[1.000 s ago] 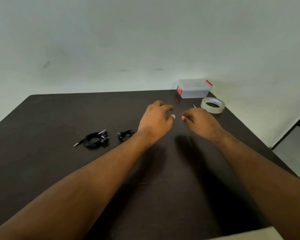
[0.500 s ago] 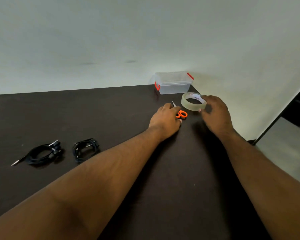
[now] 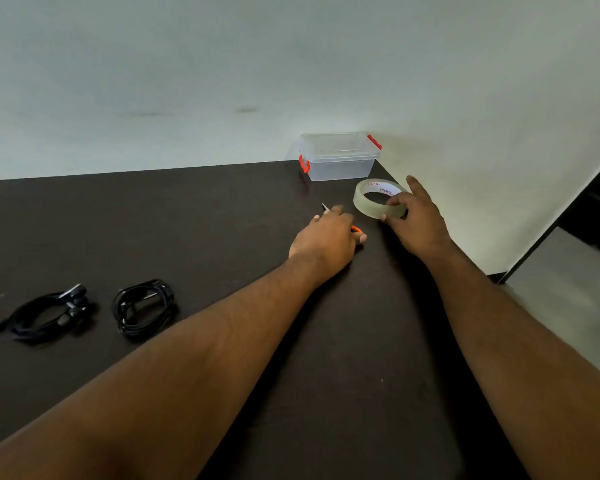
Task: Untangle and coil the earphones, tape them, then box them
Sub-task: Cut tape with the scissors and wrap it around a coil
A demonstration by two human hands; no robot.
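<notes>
Gripping tape roll [image 3: 378,199], right hand [image 3: 413,223]; left hand [image 3: 326,240] curled over scissors [image 3: 355,230]

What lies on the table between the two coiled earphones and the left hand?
In the head view, only bare dark table lies between the coiled earphones and the left hand, which rests on the orange-handled scissors.

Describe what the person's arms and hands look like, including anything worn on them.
Both forearms are bare up to the frame edge: no sleeves show. The left hand and right hand wear no gloves, and no rings, watch or wristbands are visible. Fingernails look short and unpainted.
</notes>
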